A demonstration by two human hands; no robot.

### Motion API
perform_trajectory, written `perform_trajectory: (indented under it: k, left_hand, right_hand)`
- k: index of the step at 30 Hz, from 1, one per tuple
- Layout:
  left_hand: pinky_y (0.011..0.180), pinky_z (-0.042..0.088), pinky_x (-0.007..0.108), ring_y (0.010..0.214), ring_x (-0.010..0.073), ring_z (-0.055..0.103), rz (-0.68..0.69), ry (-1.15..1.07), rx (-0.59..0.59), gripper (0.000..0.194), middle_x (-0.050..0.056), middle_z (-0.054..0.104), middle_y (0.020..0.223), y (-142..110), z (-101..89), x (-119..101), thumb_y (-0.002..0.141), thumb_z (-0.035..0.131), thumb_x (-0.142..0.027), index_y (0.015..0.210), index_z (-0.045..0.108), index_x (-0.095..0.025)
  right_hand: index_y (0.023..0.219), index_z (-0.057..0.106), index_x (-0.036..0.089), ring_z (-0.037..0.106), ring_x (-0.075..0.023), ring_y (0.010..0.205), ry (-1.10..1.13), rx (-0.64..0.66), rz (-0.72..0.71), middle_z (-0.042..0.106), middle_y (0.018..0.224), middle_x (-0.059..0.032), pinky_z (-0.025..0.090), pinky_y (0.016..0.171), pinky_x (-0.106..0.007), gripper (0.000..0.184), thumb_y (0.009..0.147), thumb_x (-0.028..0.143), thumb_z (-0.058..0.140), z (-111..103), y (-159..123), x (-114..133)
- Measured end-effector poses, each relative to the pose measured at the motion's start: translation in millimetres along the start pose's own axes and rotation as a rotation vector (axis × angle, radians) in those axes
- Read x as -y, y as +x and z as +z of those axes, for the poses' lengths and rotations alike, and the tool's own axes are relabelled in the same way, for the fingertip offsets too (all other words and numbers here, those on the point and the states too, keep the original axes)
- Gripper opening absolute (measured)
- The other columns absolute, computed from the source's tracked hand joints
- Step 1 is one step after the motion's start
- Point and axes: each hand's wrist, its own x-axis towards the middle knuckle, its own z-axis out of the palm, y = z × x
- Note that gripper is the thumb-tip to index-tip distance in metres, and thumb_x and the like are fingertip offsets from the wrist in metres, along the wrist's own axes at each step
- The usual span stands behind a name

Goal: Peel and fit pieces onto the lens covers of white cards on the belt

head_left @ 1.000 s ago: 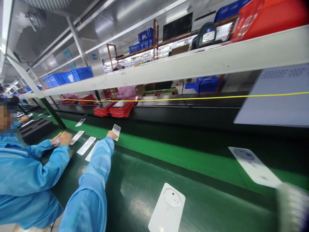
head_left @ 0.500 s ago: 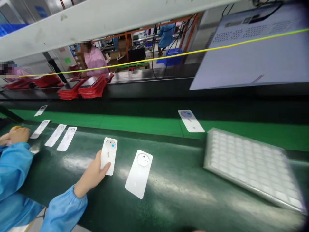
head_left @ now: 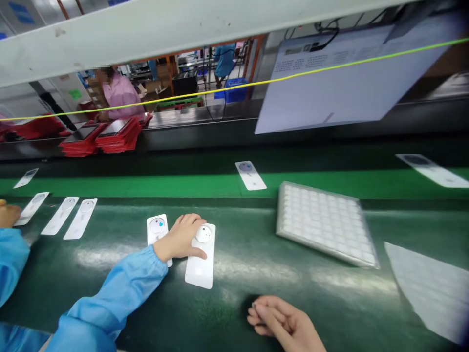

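My left hand (head_left: 183,238), in a blue sleeve, reaches over the upper left of a white phone-shaped panel (head_left: 201,266) with a round camera ring. Its thumb and fingers are spread apart. Under that wrist lies another such panel (head_left: 157,226), with a blue dot in its ring, partly covered by the forearm. At the bottom of the view, my right hand (head_left: 286,322) is closed in a pinch. Something tiny and pale shows at its fingertips, too small to name.
A tray of white rounded pieces (head_left: 326,222) and a pale sheet (head_left: 432,293) lie to the right. Similar panels lie on the bench at left, and others on the green belt (head_left: 176,185). At far left is a co-worker's hand (head_left: 8,215). A yellow-green cord (head_left: 234,88) crosses above.
My left hand has let go of the panel with the blue dot and moved right over the neighbouring panel. My right hand has come into view. The view has shifted right.
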Motion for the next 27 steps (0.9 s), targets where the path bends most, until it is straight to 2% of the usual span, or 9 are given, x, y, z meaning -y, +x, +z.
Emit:
perform_trajectory:
  k: [2,4,8,10,12,16,19,23,27]
  left_hand:
    - [0.111,0.039,0.058,0.128,0.0424,0.051,-0.036,-0.078,-0.040,0.086,0.018,0.058,0.132,2.6,-5.1,-1.0,0.048,0.102,-0.035,0.120,0.061,-0.015]
    - [0.101,0.047,0.054,0.115,0.0401,0.058,-0.062,-0.186,-0.052,0.077,0.013,0.064,0.117,-0.1,-7.4,-2.1,0.045,0.102,-0.029,0.108,0.061,-0.017]
    - [0.070,0.054,0.031,0.082,0.0227,0.068,-0.078,-0.606,-0.097,0.059,0.000,0.067,0.091,-15.9,11.2,-4.5,0.072,0.090,-0.033,0.117,0.053,-0.022]
    - [0.067,0.054,0.027,0.080,0.0189,0.068,-0.078,-0.897,-0.202,0.061,0.000,0.067,0.094,-23.7,31.4,-7.1,0.079,0.085,-0.032,0.127,0.049,-0.023]
    - [0.070,0.056,0.027,0.084,0.0183,0.070,-0.078,-1.050,-0.295,0.055,0.002,0.068,0.100,-28.4,51.6,-11.3,0.083,0.082,-0.032,0.129,0.052,-0.023]
    - [0.074,0.056,0.027,0.095,0.0212,0.072,-0.043,-1.005,-0.323,0.021,0.007,0.076,0.108,-30.3,71.8,-20.6,0.094,0.071,-0.037,0.104,0.074,-0.019]
    - [0.072,0.054,0.027,0.097,0.0229,0.073,-0.027,-0.934,-0.327,0.017,0.006,0.080,0.104,-30.7,71.8,-23.9,0.093,0.073,-0.034,0.100,0.081,-0.021]
    - [0.081,0.054,0.031,0.092,0.0226,0.072,-0.015,-0.908,-0.344,0.015,0.004,0.082,0.100,-33.6,70.3,-25.5,0.091,0.076,-0.034,0.099,0.083,-0.023]
    - [0.084,0.053,0.031,0.090,0.0214,0.071,0.003,-0.866,-0.333,0.014,0.002,0.082,0.096,-35.6,69.4,-27.6,0.094,0.073,-0.033,0.095,0.083,-0.023]
  right_hand:
    - [0.087,0.076,0.016,0.077,-0.0245,0.084,-0.020,0.022,-0.030,0.080,0.085,-0.0120,0.064,0.075,-0.031,0.051,0.077,0.066,0.081,7.6,7.2,13.6]
    - [0.088,0.075,0.016,0.076,-0.0219,0.081,-0.035,0.060,-0.064,0.079,0.085,-0.0117,0.062,0.073,-0.029,0.051,0.077,0.065,0.082,15.1,19.0,30.6]
    - [0.085,0.074,0.014,0.070,-0.0157,0.066,-0.030,0.125,-0.115,0.076,0.076,-0.0079,0.058,0.062,-0.025,0.051,0.073,0.063,0.086,29.4,49.6,60.2]
    - [0.082,0.074,0.014,0.063,-0.0121,0.056,-0.017,0.125,-0.140,0.070,0.067,-0.0038,0.055,0.056,-0.024,0.052,0.071,0.063,0.087,35.3,63.5,66.1]
    - [0.079,0.072,0.014,0.059,-0.0100,0.052,0.003,0.111,-0.153,0.066,0.064,-0.0007,0.052,0.052,-0.023,0.052,0.070,0.063,0.087,39.3,73.4,64.9]
    - [0.076,0.068,0.015,0.057,-0.0101,0.050,0.004,0.099,-0.135,0.062,0.062,0.0013,0.049,0.051,-0.023,0.051,0.072,0.063,0.086,42.5,78.7,52.7]
    - [0.078,0.068,0.016,0.055,-0.0099,0.048,-0.031,0.061,-0.143,0.059,0.059,0.0025,0.046,0.051,-0.023,0.050,0.075,0.063,0.083,44.9,75.0,47.9]
    - [0.081,0.071,0.016,0.053,-0.0112,0.047,-0.153,0.037,-0.157,0.058,0.056,0.0019,0.045,0.049,-0.025,0.049,0.078,0.064,0.081,49.7,70.1,50.8]
    - [0.082,0.074,0.015,0.056,-0.0121,0.048,-0.267,0.005,-0.223,0.064,0.063,-0.0020,0.047,0.050,-0.026,0.046,0.083,0.061,0.077,51.2,68.5,51.5]
